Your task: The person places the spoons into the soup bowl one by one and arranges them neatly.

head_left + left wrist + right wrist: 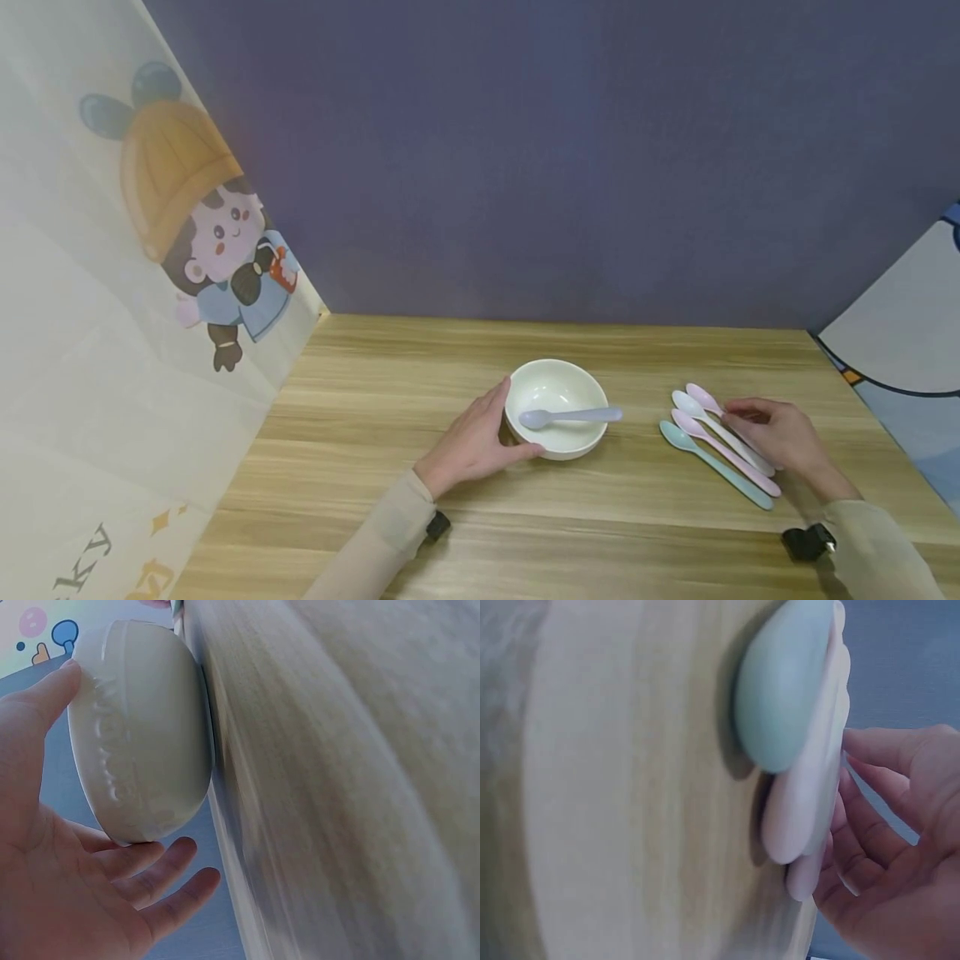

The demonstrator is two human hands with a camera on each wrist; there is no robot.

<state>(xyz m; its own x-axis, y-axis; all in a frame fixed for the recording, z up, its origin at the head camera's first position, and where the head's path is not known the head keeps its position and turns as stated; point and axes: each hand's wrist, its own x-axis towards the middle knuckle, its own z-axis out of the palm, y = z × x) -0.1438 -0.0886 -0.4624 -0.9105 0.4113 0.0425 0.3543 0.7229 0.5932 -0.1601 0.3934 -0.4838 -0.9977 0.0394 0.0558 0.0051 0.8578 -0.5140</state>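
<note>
A white bowl (555, 379) stands upright on the wooden table, with a lavender spoon (570, 416) lying across it, its handle over the right rim. My left hand (476, 437) holds the bowl's left side, thumb and fingers spread round the wall; raised lettering marks that wall in the left wrist view. To the right, several spoons lie side by side: a teal spoon (723, 471), a near pink spoon (731, 457), a white spoon (708, 419) and a far pink spoon (702, 397). My right hand (780, 433) pinches the far pink spoon, whose handle is mostly hidden beneath the hand.
The wooden table (360, 400) meets a dark blue wall (525, 167) at its back edge. A pale panel (90, 400) with a cartoon figure borders the left side, and another printed panel (892, 333) borders the right.
</note>
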